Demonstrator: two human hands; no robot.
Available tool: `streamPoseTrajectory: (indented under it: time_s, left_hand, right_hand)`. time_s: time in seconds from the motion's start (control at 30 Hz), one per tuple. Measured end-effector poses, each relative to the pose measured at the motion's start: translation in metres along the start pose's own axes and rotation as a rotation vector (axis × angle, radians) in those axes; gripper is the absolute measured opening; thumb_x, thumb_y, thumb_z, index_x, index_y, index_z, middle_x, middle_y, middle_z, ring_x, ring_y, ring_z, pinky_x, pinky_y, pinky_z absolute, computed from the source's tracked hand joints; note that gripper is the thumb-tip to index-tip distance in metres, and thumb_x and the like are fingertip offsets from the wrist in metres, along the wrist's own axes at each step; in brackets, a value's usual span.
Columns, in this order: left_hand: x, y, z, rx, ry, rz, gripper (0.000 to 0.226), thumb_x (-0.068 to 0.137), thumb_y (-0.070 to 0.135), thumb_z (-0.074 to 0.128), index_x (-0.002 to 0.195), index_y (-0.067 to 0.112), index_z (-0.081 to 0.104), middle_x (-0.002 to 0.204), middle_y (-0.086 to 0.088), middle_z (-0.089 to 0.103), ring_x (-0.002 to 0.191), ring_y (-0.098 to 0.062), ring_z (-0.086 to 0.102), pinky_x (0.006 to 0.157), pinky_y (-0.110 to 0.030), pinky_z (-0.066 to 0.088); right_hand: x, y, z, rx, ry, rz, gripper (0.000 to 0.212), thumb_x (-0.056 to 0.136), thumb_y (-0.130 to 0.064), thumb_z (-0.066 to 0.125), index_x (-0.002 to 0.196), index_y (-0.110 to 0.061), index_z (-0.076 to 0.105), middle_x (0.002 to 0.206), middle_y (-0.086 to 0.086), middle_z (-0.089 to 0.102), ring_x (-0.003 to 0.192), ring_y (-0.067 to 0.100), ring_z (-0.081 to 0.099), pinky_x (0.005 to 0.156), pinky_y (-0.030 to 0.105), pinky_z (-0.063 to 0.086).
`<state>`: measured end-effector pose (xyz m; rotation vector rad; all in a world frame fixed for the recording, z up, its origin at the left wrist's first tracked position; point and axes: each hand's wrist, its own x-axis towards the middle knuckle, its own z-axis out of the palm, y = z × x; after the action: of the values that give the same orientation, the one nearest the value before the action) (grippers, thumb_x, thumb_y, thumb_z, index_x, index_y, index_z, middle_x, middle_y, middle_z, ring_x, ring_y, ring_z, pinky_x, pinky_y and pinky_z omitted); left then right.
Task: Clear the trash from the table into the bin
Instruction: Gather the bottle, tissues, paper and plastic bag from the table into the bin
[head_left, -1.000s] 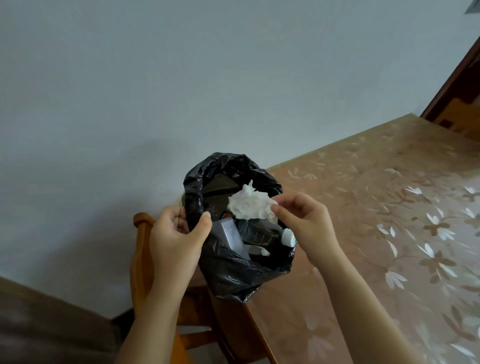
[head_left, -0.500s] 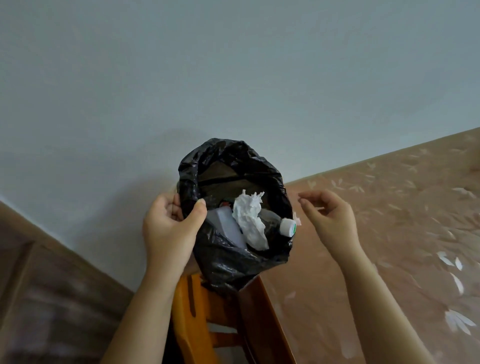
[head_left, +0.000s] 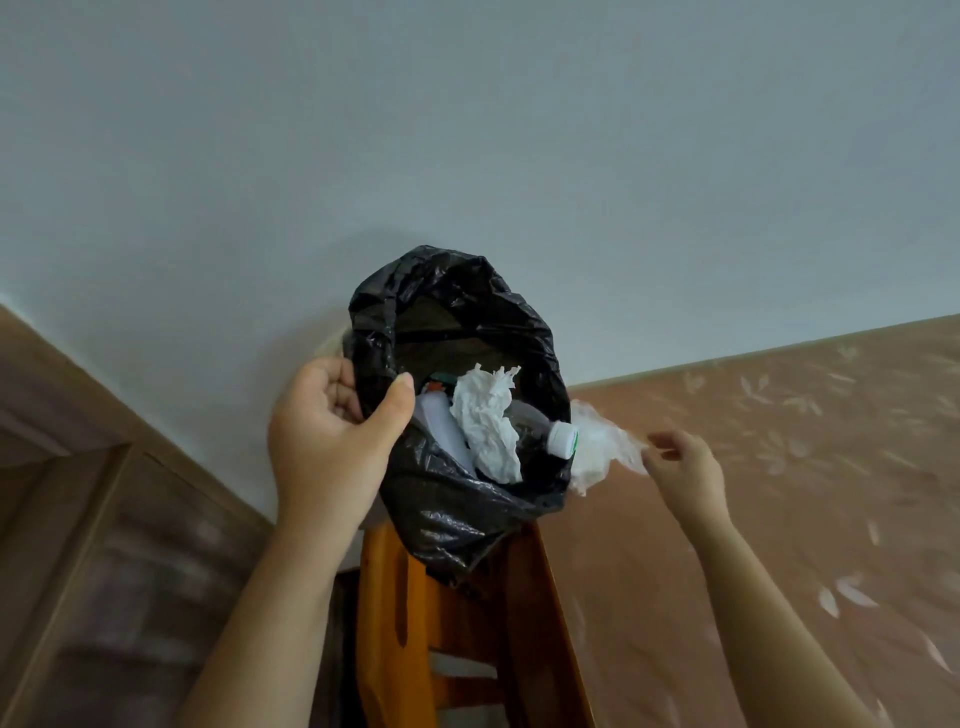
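A black bin bag (head_left: 457, 509) hangs open above a wooden chair. My left hand (head_left: 332, 431) grips its left rim. Inside lie a crumpled white tissue (head_left: 485, 421), a bottle with a white cap (head_left: 561, 439) and a pale container (head_left: 441, 421). To the right of the bag, over the table edge, my right hand (head_left: 680, 462) pinches a crumpled clear plastic wrap (head_left: 597, 447), whose other end touches the bag's right rim.
The table (head_left: 779, 493) with a brown flowered cover fills the right side. An orange wooden chair (head_left: 410, 613) stands below the bag, beside the table edge. A plain white wall is behind, with wooden panelling (head_left: 104, 545) at the lower left.
The tissue left my right hand and dropped into the bag. My right hand then moved right over the table and took hold of the clear plastic wrap. The view tilted up and left.
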<state>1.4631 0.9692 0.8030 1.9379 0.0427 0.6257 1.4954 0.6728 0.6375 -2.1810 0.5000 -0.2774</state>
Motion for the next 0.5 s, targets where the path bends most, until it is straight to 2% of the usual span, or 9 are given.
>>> streamPoseTrajectory:
  time_s: [0.13, 0.37, 0.5]
  left_hand:
    - [0.001, 0.000, 0.006, 0.016, 0.011, -0.012, 0.020, 0.066, 0.040, 0.065, 0.073, 0.025, 0.055, 0.065, 0.001, 0.056, 0.054, -0.002, 0.048, 0.049, -0.020, 0.044]
    - [0.002, -0.004, 0.012, -0.025, 0.004, -0.022, 0.023, 0.063, 0.045, 0.064, 0.070, 0.026, 0.054, 0.060, 0.008, 0.051, 0.051, 0.001, 0.045, 0.046, -0.016, 0.041]
    - [0.004, -0.006, 0.012, -0.064, 0.006, -0.048, 0.021, 0.062, 0.045, 0.065, 0.068, 0.028, 0.055, 0.055, 0.014, 0.052, 0.050, 0.000, 0.044, 0.047, -0.018, 0.042]
  right_hand:
    - [0.012, 0.022, 0.011, -0.080, -0.005, 0.083, 0.030, 0.080, -0.018, 0.062, 0.109, -0.009, 0.060, 0.111, 0.015, 0.058, 0.091, 0.026, 0.056, 0.082, 0.045, 0.050]
    - [0.016, 0.033, 0.027, -0.029, -0.032, 0.123, 0.027, 0.079, -0.016, 0.063, 0.105, -0.009, 0.058, 0.107, 0.014, 0.058, 0.080, 0.023, 0.056, 0.076, 0.039, 0.048]
    - [0.017, 0.034, 0.035, 0.045, -0.006, 0.176, 0.018, 0.081, -0.011, 0.057, 0.099, -0.007, 0.061, 0.100, 0.015, 0.063, 0.083, 0.026, 0.057, 0.075, 0.037, 0.046]
